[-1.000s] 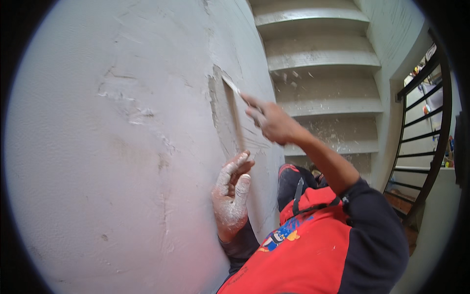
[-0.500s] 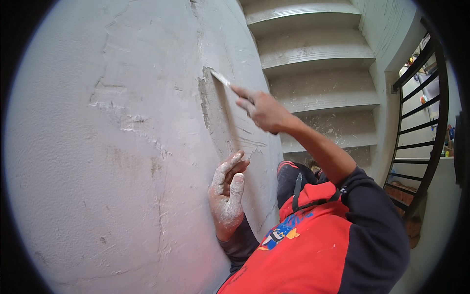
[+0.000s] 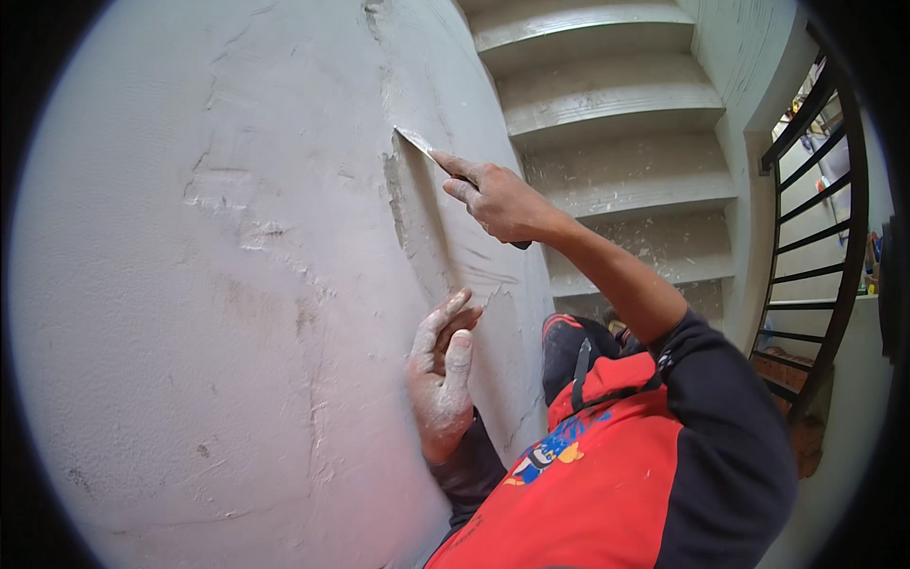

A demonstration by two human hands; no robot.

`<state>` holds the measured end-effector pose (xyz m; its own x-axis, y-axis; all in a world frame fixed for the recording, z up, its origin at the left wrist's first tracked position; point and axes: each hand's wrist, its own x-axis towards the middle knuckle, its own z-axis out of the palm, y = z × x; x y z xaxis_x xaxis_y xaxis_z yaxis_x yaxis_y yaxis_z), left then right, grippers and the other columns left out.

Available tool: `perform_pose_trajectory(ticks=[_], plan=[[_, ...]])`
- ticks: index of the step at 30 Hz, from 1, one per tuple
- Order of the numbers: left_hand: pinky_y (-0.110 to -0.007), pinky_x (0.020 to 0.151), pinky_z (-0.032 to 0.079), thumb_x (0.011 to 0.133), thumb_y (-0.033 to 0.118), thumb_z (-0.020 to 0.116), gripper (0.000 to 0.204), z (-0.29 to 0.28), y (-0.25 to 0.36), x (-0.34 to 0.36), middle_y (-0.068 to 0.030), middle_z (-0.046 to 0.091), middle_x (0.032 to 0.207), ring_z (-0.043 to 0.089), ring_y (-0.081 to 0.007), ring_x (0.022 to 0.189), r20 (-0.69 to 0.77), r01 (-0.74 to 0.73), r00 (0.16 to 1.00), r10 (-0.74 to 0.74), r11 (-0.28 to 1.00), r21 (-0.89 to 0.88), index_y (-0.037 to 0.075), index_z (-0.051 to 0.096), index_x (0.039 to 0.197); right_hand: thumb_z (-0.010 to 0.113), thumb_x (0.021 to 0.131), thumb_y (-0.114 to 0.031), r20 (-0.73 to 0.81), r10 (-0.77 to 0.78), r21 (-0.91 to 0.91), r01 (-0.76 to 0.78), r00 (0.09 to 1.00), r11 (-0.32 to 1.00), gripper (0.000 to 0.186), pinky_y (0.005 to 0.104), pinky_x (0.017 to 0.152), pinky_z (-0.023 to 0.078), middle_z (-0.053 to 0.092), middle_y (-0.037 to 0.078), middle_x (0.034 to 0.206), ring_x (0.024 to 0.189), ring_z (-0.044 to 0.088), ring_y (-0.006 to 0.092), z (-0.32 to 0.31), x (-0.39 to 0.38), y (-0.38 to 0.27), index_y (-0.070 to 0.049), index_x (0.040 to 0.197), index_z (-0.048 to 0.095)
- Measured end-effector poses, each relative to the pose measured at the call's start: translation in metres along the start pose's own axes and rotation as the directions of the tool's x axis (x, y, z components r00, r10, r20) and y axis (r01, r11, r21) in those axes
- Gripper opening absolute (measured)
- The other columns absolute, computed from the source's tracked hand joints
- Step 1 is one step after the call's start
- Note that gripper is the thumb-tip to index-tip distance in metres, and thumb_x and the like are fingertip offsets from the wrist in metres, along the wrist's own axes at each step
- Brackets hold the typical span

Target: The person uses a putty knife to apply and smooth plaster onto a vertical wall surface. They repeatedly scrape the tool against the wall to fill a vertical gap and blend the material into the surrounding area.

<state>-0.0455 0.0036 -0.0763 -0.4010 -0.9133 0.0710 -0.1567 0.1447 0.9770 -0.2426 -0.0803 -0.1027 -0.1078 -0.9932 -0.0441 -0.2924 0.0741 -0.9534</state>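
A putty knife [image 3: 414, 141] is gripped in my right hand [image 3: 507, 201], the forefinger stretched along it toward the blade. The blade's tip meets the white wall [image 3: 123, 313] at the upper end of a long grey recess [image 3: 417, 204] with a ragged left edge. Below the fist, the dark end of the handle shows. My left hand [image 3: 442, 375], coated in white dust, is raised beside the wall under the recess. It holds nothing; its thumb stands apart from the loosely bent fingers. Whether it touches the wall I cannot tell.
Grey stairs [image 3: 616, 166] rise at the right of the wall, speckled white on the lower steps. A dark metal railing [image 3: 815, 247] stands on the far right. Another rough, chipped patch [image 3: 251, 232] and cracks mark the wall farther left.
The putty knife's tip has shifted slightly left and up to the recess's top edge, and my right hand has turned a little with it. My left hand has stayed almost in place.
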Motion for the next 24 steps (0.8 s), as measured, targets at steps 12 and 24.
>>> perform_pose_trajectory(ticks=[12, 24], plan=[[-0.036, 0.097, 0.044, 0.095, 0.007, 0.045, 0.031, -0.003, -0.005, 0.009, -0.0153, 0.058, 0.118, 0.057, -0.0240, 0.107, 0.017, -0.030, 0.999, 0.030, 1.000, -0.001, -0.008, 0.052, 0.122, 0.047, 0.097, -0.020, -0.168, -0.366, -0.032, 0.366, 0.915, 0.930, 0.047, 0.0282, 0.042, 0.039, 0.049, 0.006, 0.064, 0.045, 0.041, 0.0099, 0.018, 0.025, 0.053, -0.013, 0.142, 0.037], [-0.041, 0.095, 0.046, 0.097, 0.014, 0.044, 0.034, -0.006, -0.001, 0.027, -0.0200, 0.054, 0.124, 0.058, -0.0261, 0.107, 0.051, -0.066, 0.997, 0.064, 0.997, 0.032, -0.007, 0.048, 0.124, 0.053, 0.095, -0.023, -0.014, -0.125, 0.283, 0.124, 0.992, 0.951, 0.045, 0.0267, 0.045, 0.039, 0.044, 0.000, 0.066, 0.050, 0.043, 0.0081, 0.022, -0.024, 0.061, -0.013, 0.137, 0.043]])
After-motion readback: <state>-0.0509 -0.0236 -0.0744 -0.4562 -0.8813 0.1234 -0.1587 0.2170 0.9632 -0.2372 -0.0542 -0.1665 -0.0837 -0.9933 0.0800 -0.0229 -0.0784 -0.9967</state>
